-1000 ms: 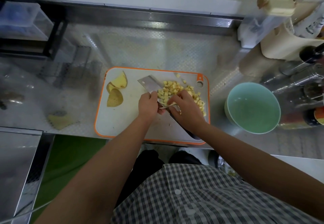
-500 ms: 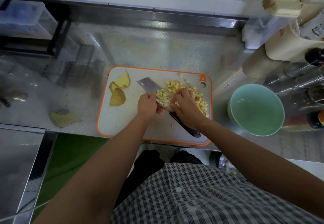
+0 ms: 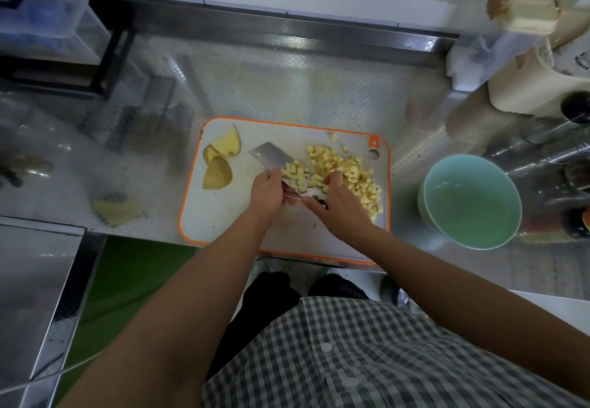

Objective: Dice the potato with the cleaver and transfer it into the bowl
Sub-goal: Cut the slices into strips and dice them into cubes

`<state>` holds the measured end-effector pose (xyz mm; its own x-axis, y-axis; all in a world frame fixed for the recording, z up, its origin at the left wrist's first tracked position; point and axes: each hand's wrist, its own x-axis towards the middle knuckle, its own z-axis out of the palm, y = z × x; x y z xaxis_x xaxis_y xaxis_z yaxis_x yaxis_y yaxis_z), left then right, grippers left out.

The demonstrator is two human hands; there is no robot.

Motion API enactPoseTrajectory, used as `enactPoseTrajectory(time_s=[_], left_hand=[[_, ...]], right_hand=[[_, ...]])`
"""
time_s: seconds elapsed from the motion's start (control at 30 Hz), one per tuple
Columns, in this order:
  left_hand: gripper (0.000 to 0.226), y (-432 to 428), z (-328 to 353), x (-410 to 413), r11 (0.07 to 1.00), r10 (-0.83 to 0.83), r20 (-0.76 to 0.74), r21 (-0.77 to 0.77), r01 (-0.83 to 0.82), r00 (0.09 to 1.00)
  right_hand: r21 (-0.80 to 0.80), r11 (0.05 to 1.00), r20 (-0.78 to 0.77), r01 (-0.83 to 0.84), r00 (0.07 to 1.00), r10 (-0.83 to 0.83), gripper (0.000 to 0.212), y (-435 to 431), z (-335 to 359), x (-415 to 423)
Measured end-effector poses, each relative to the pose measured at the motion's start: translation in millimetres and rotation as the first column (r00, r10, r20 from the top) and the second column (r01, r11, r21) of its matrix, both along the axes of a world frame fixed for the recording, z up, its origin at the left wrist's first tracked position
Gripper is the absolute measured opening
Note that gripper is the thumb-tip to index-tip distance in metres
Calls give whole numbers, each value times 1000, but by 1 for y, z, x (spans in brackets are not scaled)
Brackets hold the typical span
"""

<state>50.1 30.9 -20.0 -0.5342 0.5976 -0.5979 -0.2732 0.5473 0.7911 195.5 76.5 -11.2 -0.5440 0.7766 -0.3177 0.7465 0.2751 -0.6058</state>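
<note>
The left hand (image 3: 268,191) is gripping the cleaver (image 3: 269,156) by the blade's near edge. The blade is lying flat on the board (image 3: 223,216), carrying some of the dice (image 3: 360,181). The right hand (image 3: 343,205) is curling over the pile – whether it is holding any, I cannot tell. The bowl (image 3: 472,203) (pale green) is sitting just right of the board.
</note>
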Motion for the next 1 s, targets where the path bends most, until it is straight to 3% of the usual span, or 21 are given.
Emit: enactPoseTrajectory(time_s=[0.2,0.27,0.37,0.43,0.53,0.67,0.87,1.0], left_hand=[[28,-2,8,0,988,45,268,129,-82,963],[19,-4,10,-4,982,-49,315,189,-12,948],[20,-14,7,-12,942,-297,159,211,261,942],[20,-20,4,-14,922,-350,35,187,338,936],[15,-22,-9,-14,952,-252,-246,110,286,936],[15,-23,-21,-9,975,-213,-549,-74,207,808],[19,-37,-23,-5,921,-388,-759,-294,256,523],[11,-37,-19,-4,928,-372,-731,-307,211,572]], right_hand=[[19,1000,-48,-18,999,18,39,-5,-3,-6],[40,999,-78,3,997,0,33,-5,-4,-6],[36,999,-88,18,996,-14,30,-1,-3,-6],[14,1000,-106,16,994,-15,29,0,-1,-7],[-18,997,-159,71,984,-73,25,2,5,-9],[-20,996,-175,88,980,-90,21,5,11,-4],[-58,998,-108,21,994,-27,19,-9,2,4],[-27,1000,-98,-5,995,2,15,-15,2,4]])
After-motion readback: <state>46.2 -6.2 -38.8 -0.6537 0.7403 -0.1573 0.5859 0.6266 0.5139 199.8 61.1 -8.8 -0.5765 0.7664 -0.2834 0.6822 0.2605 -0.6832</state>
